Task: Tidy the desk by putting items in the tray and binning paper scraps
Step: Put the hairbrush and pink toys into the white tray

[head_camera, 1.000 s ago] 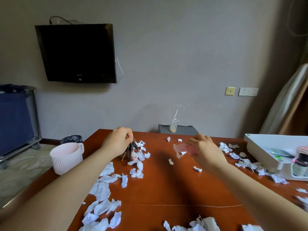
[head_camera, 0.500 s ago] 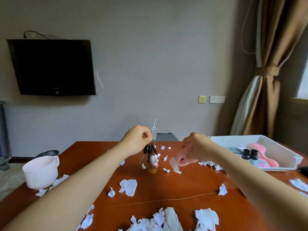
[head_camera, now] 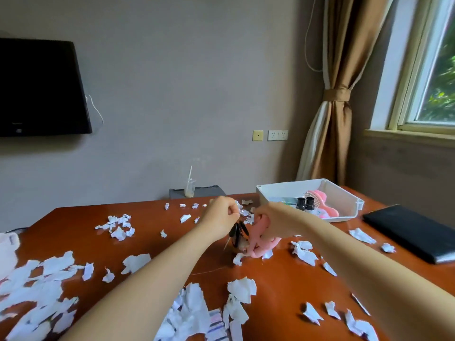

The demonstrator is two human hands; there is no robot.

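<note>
The left hand (head_camera: 220, 219) pinches a hanging key bunch (head_camera: 237, 236); the right hand (head_camera: 279, 222) grips a pink item (head_camera: 259, 247). Both have swung toward the tray (head_camera: 344, 200), now just beyond the right hand; dropping them in looks next.

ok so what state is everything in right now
left hand, pinching the key bunch
key bunch, hanging from the left hand
right hand, gripping the pink item
pink item, held, not yet in the tray
tray, partly filled
paper scraps, scattered on the desk, unbinned
black folder, closed, flat on desk
curtain, tied back
tv, off
</note>
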